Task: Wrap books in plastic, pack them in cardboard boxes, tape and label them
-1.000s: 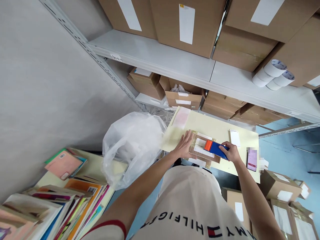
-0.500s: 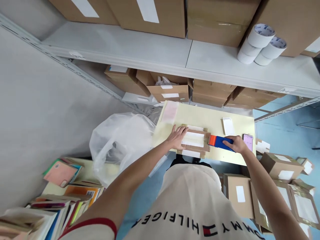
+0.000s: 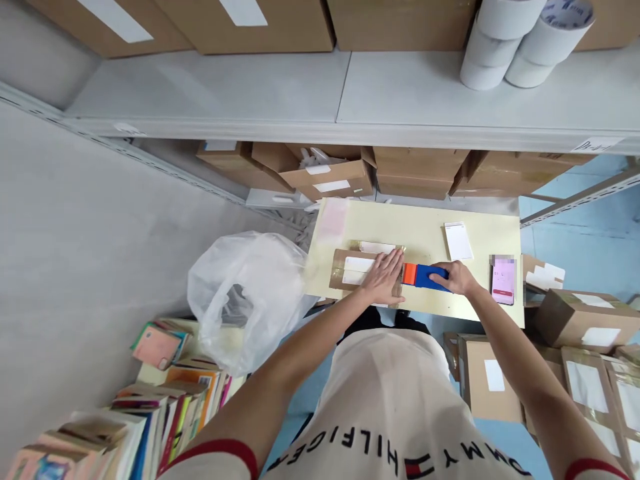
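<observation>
A flat cardboard box (image 3: pixel 340 268) with a white label lies on the pale yellow table, clear tape on it. My left hand (image 3: pixel 384 275) rests flat across the box's right part, fingers stretched out. My right hand (image 3: pixel 456 277) is wrapped round the blue body of a handheld tape dispenser (image 3: pixel 431 277). The dispenser's orange end meets the right edge of the box, close to my left fingertips. Whether tape runs between them is too small to tell.
The table (image 3: pixel 410 223) carries a white pad (image 3: pixel 459 241) and a phone (image 3: pixel 503 280). A plastic bag (image 3: pixel 250 293) and books (image 3: pixel 170 413) are left. Cartons (image 3: pixel 493 380) stand right. Tape rolls (image 3: pixel 493 50) sit on the shelf (image 3: pixel 240 87) ahead.
My left hand has gone from the box's left end to its right part. The box has slid left and turned slightly, and the dispenser has come left along with its right edge.
</observation>
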Demonstrator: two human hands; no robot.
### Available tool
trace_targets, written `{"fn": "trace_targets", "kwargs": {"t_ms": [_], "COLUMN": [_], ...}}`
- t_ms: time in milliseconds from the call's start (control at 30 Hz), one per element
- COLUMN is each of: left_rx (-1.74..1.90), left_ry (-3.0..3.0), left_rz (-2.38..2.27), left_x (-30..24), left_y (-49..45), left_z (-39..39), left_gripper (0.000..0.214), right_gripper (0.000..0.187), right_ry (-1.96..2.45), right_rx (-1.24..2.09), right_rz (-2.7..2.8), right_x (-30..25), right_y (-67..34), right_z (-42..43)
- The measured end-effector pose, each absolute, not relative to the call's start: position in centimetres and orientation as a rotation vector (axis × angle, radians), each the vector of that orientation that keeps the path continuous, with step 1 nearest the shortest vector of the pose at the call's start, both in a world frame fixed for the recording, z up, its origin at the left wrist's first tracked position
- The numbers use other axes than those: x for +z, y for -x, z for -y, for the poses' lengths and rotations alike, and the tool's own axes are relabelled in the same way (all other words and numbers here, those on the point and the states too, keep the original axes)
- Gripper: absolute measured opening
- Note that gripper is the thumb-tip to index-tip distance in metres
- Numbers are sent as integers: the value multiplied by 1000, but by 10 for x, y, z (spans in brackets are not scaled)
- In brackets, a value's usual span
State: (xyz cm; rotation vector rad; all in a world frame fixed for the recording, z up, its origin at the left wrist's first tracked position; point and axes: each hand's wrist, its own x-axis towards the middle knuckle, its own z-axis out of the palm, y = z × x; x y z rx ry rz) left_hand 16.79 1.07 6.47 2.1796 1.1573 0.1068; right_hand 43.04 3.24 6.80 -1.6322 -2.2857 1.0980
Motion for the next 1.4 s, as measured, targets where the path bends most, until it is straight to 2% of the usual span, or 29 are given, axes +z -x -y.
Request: {"fn": "trace_targets", "kwargs": {"t_ms": [100,167,333,433,533,633,733,800,933,1067,1267,1400], "left_rx": [93,82,-7,-57,-90,-94,-38,9,135,391,662,849], "left_ry": [-2216,-2249,-2363,-2513,-2604,-2565,-2495,-2440,-2152,-1572,-1188,-1014], "left_rz": [-1156,-1152,-1057,-1107,-1164,-1178,-1190,-1274,-1880,-2329,-1908,-1701], "left_x": [63,63,65,67,67,68,69,68,56,37,15,7], "left_y": [-164,-161,-162,-167,-176,-184,-181,-169,-120,-60,-17,-16], "left_z": [-12,-11,-4,-1,-2,-6,-10,-9,11,36,44,46], "left_gripper": [114,109,52,37,39,53,70,70,62,71,56,63], "right_gripper": [38,35,41,34,34,41,40,39,39,38,40,62], "right_ry": [1620,1721,2108,2147,2184,2239,2236,2172,2065,1996,2026,1879], "right_rx": [1180,1104,738,633,581,467,408,346,300,432,413,517], "right_rz": [2317,2391,2614,2658,2609,2346,2109,2058,1988,2001,2016,1981], "right_x": [68,74,100,107,105,92,64,37,-15,-46,-35,-7], "right_y": [-451,-458,-401,-359,-358,-387,-411,-418,-417,-412,-410,-382], "right_z": [-31,-30,-24,-22,-11,9,30,42,64,82,86,78]}}
